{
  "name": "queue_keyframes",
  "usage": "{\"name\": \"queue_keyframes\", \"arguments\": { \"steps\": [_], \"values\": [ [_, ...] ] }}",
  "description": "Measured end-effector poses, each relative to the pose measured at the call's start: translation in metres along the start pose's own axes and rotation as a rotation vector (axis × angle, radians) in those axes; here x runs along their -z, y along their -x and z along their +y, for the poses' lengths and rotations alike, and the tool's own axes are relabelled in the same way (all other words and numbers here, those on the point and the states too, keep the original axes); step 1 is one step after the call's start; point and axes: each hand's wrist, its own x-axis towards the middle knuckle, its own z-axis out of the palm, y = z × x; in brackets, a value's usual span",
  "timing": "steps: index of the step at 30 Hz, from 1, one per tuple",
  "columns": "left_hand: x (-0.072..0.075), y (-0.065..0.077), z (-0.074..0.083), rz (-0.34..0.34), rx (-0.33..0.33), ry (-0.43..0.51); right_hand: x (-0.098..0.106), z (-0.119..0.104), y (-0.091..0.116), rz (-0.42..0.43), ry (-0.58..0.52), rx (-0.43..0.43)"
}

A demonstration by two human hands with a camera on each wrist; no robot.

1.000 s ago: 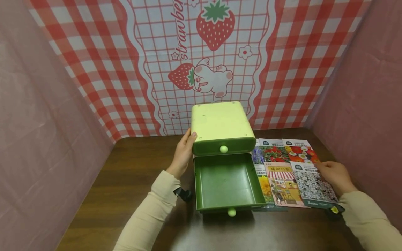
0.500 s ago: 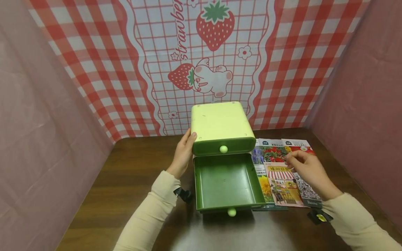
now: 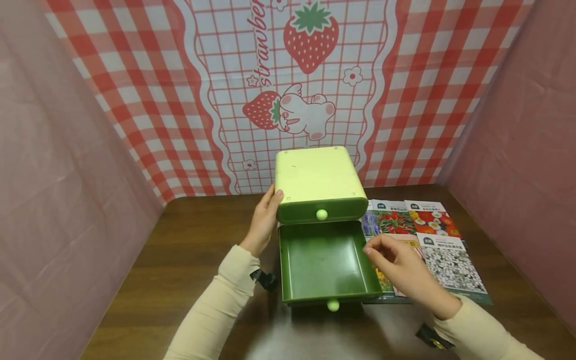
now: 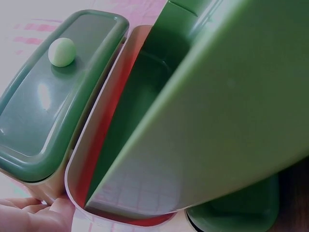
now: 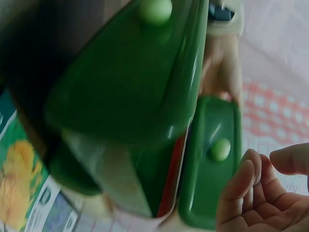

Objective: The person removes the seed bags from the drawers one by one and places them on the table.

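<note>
A small drawer cabinet [image 3: 319,172] with a pale yellow-green shell stands on the table. Its top drawer [image 3: 299,213] is pushed in; below that a green drawer [image 3: 321,265] is pulled out, with nothing visible inside. My left hand [image 3: 263,220] holds the cabinet's left side near the top front corner. Loosely curled, my right hand [image 3: 405,270] hovers by the open drawer's right wall. Its thumb and fingertips nearly meet in the right wrist view, and no object shows between them. The white-flower seed packet [image 3: 452,265] lies to its right.
More seed packets lie right of the cabinet: poppies [image 3: 434,220], red flowers [image 3: 396,222], purple flowers [image 3: 370,222] and a yellow-flower packet [image 5: 17,179] partly hidden. A checked strawberry cloth [image 3: 405,100] hangs behind. Bare wooden table [image 3: 193,260] stretches to the left.
My right hand has left the white-flower packet's edge and moved left over the packets to the drawer's right side. My left hand stays on the cabinet.
</note>
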Motion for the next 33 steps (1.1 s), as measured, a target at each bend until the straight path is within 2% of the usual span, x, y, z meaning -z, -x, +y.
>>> {"name": "queue_keyframes", "arguments": {
  "steps": [6, 12, 15, 22, 28, 33],
  "values": [
    [0.0, 0.0, 0.0, -0.002, -0.009, -0.015, -0.018, -0.013, 0.013, -0.1, -0.067, 0.049],
    [0.001, 0.001, -0.001, -0.004, -0.003, -0.005, -0.029, -0.019, 0.028, -0.236, -0.103, 0.141],
    [0.001, 0.0, -0.002, -0.005, -0.001, -0.002, -0.032, -0.019, 0.033, -0.312, -0.125, 0.119],
    [0.001, 0.0, -0.002, 0.001, 0.004, -0.031, -0.041, -0.005, 0.042, -0.447, -0.191, -0.018],
    [0.001, 0.0, -0.001, -0.003, -0.002, -0.018, -0.051, 0.008, 0.047, -0.532, -0.238, -0.073],
    [0.001, 0.0, -0.002, -0.007, -0.005, -0.004, -0.058, 0.02, 0.05, -0.562, -0.259, -0.085]
  ]
}}
